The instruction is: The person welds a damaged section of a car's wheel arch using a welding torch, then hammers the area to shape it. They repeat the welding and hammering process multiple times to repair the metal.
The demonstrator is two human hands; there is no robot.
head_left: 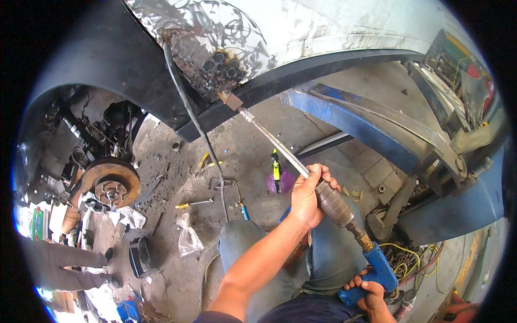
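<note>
Both my hands are on a long air hammer (336, 204) with a blue pistol-grip handle. My left hand (308, 196) is closed round the base of its steel rod (274, 142), just ahead of the dark ribbed barrel. My right hand (368, 290) grips the blue handle (379, 269) near my lap. The rod slants up to the left and ends in a rusty square block (230, 100) at the lower edge of a white car body panel (323, 32). Above the block, scraped bare metal carries a cluster of dark ring marks (221, 65).
A dark cable (188, 107) hangs from the panel to the floor. At left are an exposed brake disc (110, 183) and a person's legs (70, 258). A blue lift arm (355, 118) stands at right. A purple spray bottle (277, 177), a screwdriver (194, 204) and a plastic bag (188, 237) lie about.
</note>
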